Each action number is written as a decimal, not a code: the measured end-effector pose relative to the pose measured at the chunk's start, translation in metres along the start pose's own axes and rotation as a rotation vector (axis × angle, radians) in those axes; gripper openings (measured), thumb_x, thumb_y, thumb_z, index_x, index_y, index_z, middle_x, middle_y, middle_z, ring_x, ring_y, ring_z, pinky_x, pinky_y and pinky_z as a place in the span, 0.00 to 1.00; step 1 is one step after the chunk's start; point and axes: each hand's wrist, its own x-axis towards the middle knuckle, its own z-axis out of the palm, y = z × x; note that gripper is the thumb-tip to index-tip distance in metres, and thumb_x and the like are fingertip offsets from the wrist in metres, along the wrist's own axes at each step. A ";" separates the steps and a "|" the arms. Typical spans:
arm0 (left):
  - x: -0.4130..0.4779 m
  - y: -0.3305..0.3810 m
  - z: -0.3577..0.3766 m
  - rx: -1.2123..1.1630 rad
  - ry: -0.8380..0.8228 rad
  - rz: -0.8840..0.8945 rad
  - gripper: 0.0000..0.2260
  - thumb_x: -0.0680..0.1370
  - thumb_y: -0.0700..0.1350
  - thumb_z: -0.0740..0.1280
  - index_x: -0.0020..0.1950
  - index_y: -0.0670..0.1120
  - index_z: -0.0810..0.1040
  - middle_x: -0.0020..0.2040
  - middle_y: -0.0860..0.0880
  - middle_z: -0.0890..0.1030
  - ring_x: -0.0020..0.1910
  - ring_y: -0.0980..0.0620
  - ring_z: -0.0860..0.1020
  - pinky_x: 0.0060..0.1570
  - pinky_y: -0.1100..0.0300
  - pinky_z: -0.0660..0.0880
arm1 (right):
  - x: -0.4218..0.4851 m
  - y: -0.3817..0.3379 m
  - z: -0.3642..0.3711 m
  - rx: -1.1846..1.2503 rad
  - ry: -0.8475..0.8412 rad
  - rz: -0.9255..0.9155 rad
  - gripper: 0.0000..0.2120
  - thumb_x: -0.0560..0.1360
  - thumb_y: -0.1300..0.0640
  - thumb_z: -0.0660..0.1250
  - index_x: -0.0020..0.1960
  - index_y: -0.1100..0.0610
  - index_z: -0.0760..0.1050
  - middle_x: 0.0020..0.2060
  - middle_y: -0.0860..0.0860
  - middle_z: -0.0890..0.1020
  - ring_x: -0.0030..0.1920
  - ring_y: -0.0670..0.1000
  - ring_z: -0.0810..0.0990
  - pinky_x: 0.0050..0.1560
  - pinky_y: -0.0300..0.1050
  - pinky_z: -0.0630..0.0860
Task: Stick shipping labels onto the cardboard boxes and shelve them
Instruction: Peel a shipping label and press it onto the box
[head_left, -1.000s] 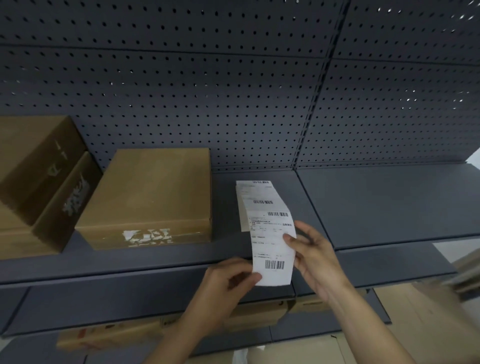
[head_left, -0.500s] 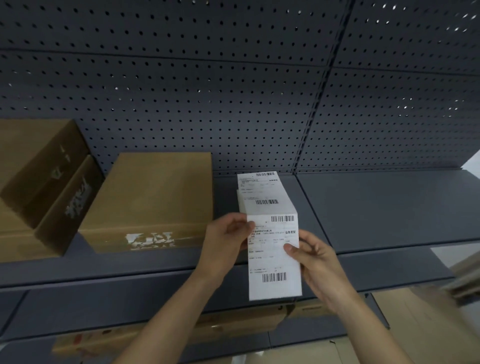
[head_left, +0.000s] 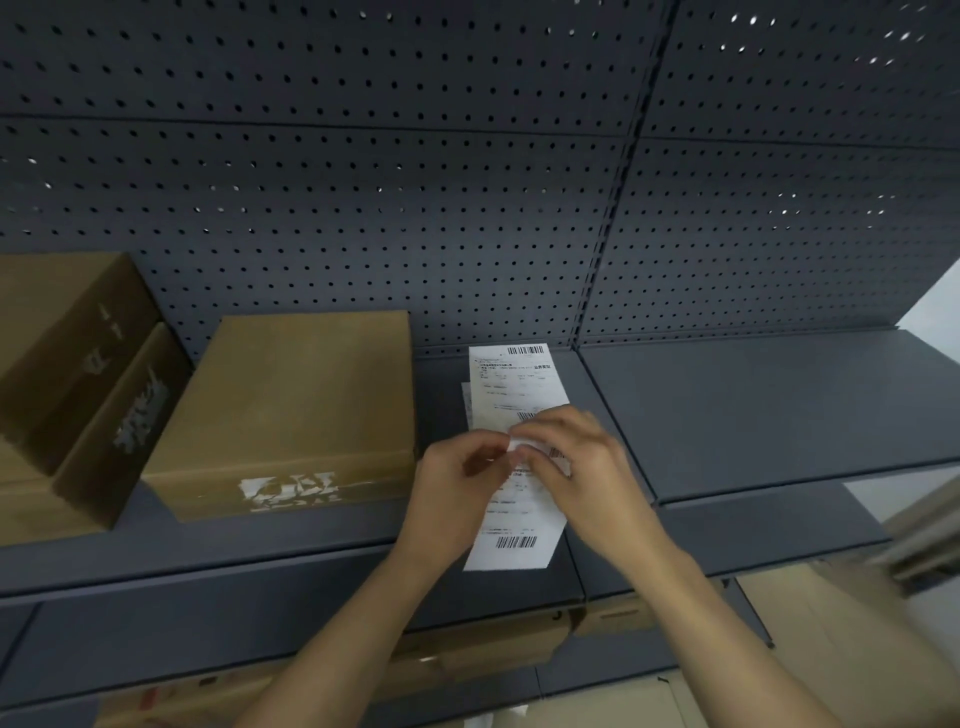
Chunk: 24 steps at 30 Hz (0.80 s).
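A strip of white shipping labels (head_left: 511, 538) with barcodes lies on the dark grey shelf (head_left: 779, 410), its near end hanging over the shelf's front edge. My left hand (head_left: 457, 478) and my right hand (head_left: 576, 462) meet at the top edge of the nearest label, and the fingertips of both pinch it there. A flat cardboard box (head_left: 291, 410) with a torn white patch on its front stands on the shelf just left of the labels.
Two more cardboard boxes (head_left: 67, 384) are stacked at the far left of the shelf. A perforated back panel (head_left: 467, 208) rises behind. Further boxes (head_left: 483, 649) sit on the lower shelf. Flattened cardboard (head_left: 831, 649) lies at the bottom right.
Both hands have moved up the label strip from its lower part to the top edge of the nearest label, where the fingertips now pinch together.
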 end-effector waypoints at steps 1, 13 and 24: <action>0.000 0.002 -0.001 -0.025 -0.008 -0.013 0.05 0.77 0.38 0.70 0.50 0.41 0.84 0.46 0.48 0.86 0.47 0.51 0.84 0.48 0.57 0.81 | 0.001 0.000 0.000 -0.011 -0.007 -0.013 0.11 0.76 0.63 0.70 0.58 0.55 0.82 0.51 0.47 0.79 0.55 0.43 0.75 0.58 0.26 0.67; 0.007 0.019 -0.005 -0.378 -0.065 -0.308 0.09 0.80 0.37 0.63 0.52 0.36 0.83 0.47 0.38 0.85 0.45 0.45 0.84 0.46 0.55 0.81 | 0.003 0.003 0.001 -0.043 0.028 -0.086 0.11 0.74 0.62 0.73 0.56 0.57 0.82 0.51 0.49 0.81 0.53 0.47 0.78 0.58 0.35 0.73; 0.020 0.020 -0.003 -0.288 -0.090 -0.380 0.09 0.79 0.40 0.67 0.53 0.35 0.82 0.49 0.37 0.85 0.50 0.40 0.84 0.49 0.52 0.82 | -0.002 0.005 -0.003 -0.039 0.104 -0.105 0.04 0.74 0.61 0.73 0.48 0.57 0.82 0.48 0.47 0.81 0.51 0.48 0.79 0.53 0.52 0.78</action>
